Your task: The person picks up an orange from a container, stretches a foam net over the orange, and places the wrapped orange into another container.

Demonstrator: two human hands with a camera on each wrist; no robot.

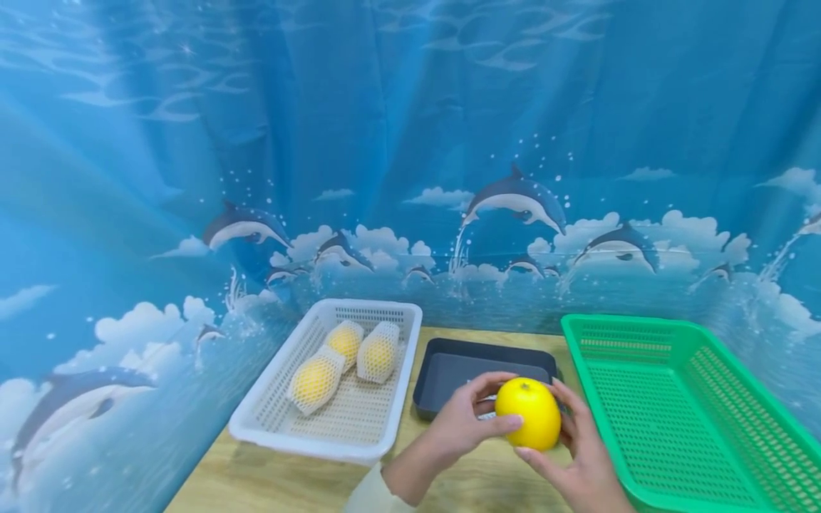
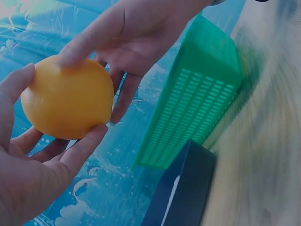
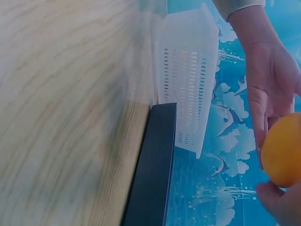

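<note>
Both hands hold one smooth, round yellow fruit [image 1: 527, 415] above the front of the dark tray. A small stem mark shows on its top; its exact kind I cannot tell. My left hand [image 1: 458, 424] grips it from the left, thumb on the near side. From the right, my right hand [image 1: 580, 456] curls its fingers round it, thumb under the near edge. In the left wrist view the fruit [image 2: 70, 99] looks more orange, with fingers of both hands on it. The right wrist view cuts off part of the fruit [image 3: 284, 150] and most of the right hand.
A white basket [image 1: 308, 447] at left holds three yellow fruits [image 1: 317, 381] in white foam nets. The dark tray [image 1: 449, 363] stands in the middle, partly behind the hands. At right is a green basket [image 1: 673, 413]. All stand on a wooden table [image 1: 256, 477] before a dolphin-print curtain.
</note>
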